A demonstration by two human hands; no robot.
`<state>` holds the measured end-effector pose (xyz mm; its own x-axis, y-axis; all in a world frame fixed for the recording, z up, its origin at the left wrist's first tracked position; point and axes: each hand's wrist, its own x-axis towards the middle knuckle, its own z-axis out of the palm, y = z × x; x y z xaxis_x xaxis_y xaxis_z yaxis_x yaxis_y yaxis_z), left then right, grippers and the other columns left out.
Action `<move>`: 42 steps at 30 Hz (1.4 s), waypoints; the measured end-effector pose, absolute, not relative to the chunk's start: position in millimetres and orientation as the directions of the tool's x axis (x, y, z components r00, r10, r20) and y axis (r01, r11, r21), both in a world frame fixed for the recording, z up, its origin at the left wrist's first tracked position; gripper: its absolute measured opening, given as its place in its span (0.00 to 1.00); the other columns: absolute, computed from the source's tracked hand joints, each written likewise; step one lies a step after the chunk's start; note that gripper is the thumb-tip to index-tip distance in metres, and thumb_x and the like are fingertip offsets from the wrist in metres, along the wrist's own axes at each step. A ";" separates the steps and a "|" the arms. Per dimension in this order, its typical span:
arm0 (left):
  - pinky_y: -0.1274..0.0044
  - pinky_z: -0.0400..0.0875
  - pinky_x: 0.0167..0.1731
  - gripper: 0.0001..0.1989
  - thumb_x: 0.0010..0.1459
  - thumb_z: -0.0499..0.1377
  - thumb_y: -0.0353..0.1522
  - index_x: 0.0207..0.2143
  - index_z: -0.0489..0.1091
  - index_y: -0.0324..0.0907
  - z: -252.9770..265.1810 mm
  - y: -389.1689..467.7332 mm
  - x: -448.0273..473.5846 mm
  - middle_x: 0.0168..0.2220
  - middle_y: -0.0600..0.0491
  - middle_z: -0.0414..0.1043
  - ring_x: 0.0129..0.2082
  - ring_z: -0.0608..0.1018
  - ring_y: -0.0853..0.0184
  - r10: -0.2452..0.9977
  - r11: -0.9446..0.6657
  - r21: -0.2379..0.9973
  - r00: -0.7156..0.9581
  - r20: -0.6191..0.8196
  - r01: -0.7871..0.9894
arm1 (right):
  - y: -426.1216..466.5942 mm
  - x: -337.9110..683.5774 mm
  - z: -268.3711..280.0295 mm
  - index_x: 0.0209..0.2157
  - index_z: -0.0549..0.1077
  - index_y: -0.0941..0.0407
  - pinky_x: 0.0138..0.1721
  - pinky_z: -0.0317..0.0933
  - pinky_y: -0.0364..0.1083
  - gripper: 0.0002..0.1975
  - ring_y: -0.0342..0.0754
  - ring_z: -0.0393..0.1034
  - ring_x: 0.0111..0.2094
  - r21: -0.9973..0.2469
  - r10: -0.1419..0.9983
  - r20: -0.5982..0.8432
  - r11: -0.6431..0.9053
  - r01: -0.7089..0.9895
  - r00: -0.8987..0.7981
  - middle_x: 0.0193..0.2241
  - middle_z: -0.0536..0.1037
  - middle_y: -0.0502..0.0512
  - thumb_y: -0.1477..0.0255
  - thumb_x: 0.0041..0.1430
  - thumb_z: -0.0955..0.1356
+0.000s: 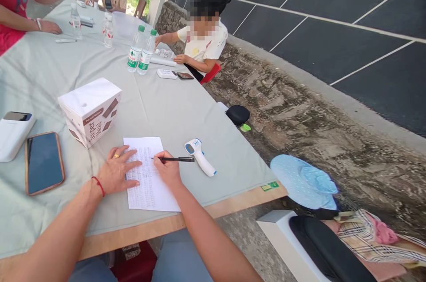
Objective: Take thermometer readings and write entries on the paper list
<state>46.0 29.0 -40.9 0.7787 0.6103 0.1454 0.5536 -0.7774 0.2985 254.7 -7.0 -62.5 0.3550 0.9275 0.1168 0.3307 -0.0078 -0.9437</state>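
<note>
A sheet of white paper with dense rows of handwriting lies near the table's front edge. My left hand rests on its left side with the fingers spread; a ring and a red cord bracelet are on it. In my right hand is a black pen, its tip at the writing on the paper. To the right of that hand lies a white and blue infrared thermometer. Behind my left hand stands a white box with brown print.
On the left are a smartphone and a white power bank. Two green-capped water bottles stand further back. Several people sit or stand around the cloth-covered table. A light blue hat is beyond the right corner.
</note>
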 end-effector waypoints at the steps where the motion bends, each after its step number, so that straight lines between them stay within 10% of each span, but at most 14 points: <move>1: 0.52 0.51 0.59 0.27 0.51 0.64 0.47 0.53 0.71 0.49 -41.0 29.0 46.0 0.61 0.45 0.62 0.63 0.59 0.45 0.611 -0.777 0.299 0.778 0.146 0.554 | -7.1 254.5 -62.6 0.21 0.67 0.53 0.26 0.57 0.44 0.06 0.44 0.60 0.22 -0.943 0.928 0.117 -0.008 0.332 0.354 0.18 0.68 0.47 0.66 0.44 0.64; 42: 0.53 0.52 0.58 0.27 0.52 0.64 0.46 0.54 0.71 0.50 -40.8 29.2 46.2 0.62 0.46 0.62 0.63 0.59 0.46 0.614 -0.774 0.305 0.776 0.148 0.555 | -7.2 256.4 -67.8 0.22 0.67 0.53 0.25 0.57 0.43 0.05 0.44 0.60 0.22 -0.928 0.933 0.145 0.012 0.373 0.330 0.18 0.67 0.46 0.66 0.46 0.64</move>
<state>46.2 29.2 -40.8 0.7755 0.6139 0.1475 0.5548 -0.7741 0.3049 256.4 -7.2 -67.8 0.3303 0.9326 0.1452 0.3728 0.0124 -0.9278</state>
